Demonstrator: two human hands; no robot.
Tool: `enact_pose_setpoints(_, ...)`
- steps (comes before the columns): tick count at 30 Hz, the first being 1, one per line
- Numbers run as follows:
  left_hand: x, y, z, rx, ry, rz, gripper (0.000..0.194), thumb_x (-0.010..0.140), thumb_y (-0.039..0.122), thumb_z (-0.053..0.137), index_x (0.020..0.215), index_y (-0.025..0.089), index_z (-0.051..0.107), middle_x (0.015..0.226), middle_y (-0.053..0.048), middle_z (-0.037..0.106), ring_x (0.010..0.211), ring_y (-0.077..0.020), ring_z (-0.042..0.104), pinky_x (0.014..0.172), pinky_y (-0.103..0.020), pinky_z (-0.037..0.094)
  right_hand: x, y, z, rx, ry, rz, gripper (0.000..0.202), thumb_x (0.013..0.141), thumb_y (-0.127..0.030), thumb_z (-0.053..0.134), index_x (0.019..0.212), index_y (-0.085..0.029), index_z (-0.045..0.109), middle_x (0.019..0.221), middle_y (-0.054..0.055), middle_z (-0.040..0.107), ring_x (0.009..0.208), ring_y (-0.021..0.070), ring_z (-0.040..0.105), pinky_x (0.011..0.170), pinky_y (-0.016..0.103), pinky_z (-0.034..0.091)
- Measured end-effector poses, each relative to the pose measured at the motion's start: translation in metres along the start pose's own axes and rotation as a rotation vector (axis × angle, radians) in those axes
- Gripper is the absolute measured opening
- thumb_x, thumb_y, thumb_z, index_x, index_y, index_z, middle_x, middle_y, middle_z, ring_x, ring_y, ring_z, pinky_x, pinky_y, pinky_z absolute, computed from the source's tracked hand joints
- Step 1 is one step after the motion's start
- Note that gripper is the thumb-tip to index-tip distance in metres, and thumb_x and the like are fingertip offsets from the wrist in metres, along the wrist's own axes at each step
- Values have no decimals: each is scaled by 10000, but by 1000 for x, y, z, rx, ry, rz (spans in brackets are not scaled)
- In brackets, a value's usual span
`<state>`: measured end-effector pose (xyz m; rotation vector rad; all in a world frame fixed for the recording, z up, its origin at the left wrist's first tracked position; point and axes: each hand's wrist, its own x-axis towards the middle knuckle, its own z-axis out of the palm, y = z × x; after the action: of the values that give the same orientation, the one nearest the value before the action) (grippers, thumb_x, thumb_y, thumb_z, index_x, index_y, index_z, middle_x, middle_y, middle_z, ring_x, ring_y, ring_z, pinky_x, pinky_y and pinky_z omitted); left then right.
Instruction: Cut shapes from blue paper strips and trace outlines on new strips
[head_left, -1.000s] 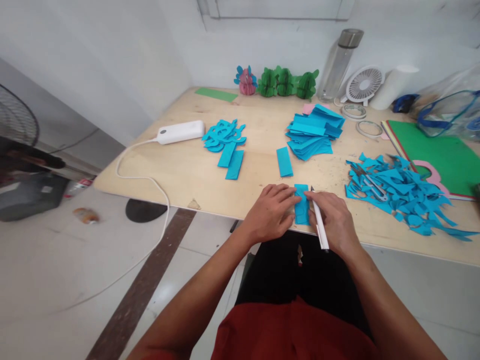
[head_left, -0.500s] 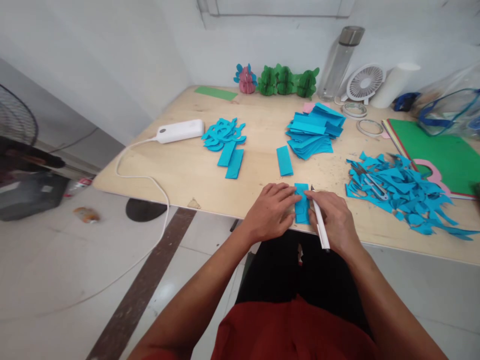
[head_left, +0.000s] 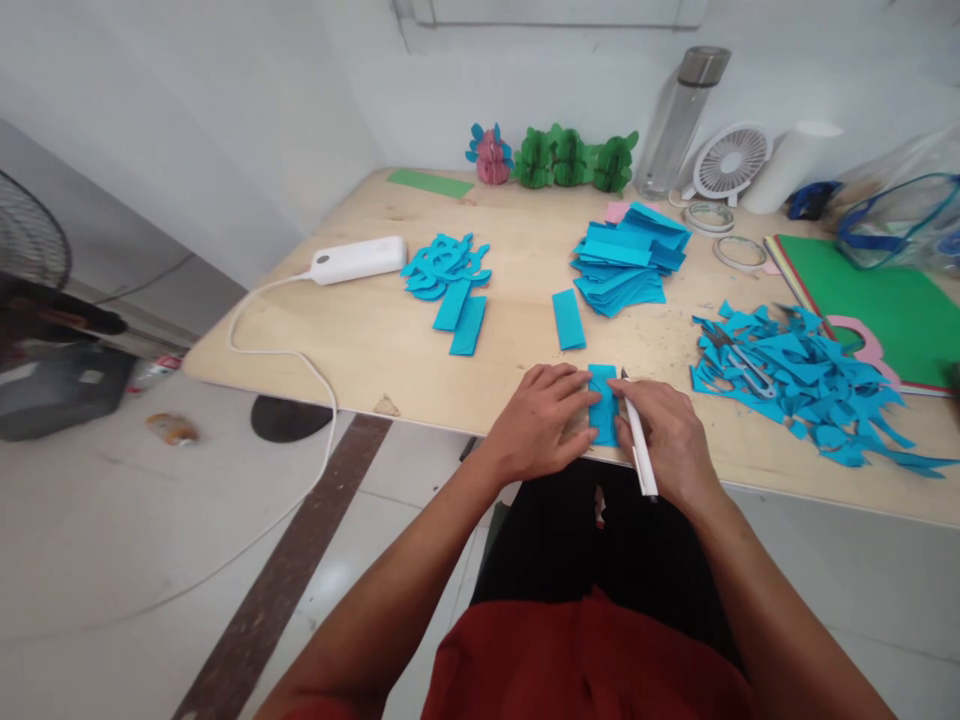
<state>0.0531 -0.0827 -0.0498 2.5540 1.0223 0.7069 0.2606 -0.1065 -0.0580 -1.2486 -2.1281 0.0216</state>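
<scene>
Unmoved: blue strip (head_left: 603, 404) between both hands

White walls (head_left: 225, 90), grey tiled floor (head_left: 112, 540), plywood table (head_left: 360, 340)

Nothing legible anywhere: no lettering, numbers or logos to make out. Blank blue strip (head_left: 602, 403) near the table edge, plain white pen (head_left: 638, 447) beside it. No print on the blue stack (head_left: 626, 260), none on the white power bank (head_left: 358, 259). Clear bottle (head_left: 681, 120) without a readable label, small fan (head_left: 728, 160) without a visible brand. Green sheet (head_left: 877, 300) bare too.
</scene>
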Motion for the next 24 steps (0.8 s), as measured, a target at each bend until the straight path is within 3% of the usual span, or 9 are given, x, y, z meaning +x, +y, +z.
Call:
enact_pose_setpoints(4,0,-2,1,-6,2,10,500,827,537,605,1197,201,610,1344,-108,574,1291,-304,444,1086,-476,321,0,0,-1,-3,-4,1,379,844,-162,561,1219,-197,611,1077,103,707,1017,282,633,873,446,481)
enact_pose_setpoints(24,0,0,0,6,-20,0,450,834,449,587,1213,207,604,1373,-105,550,1297,-298,437,1087,-469,312,0,0,1,-10,-6,10,384,852,-165,548,1229,-196,610,1066,98,708,1009,276,630,851,446,482)
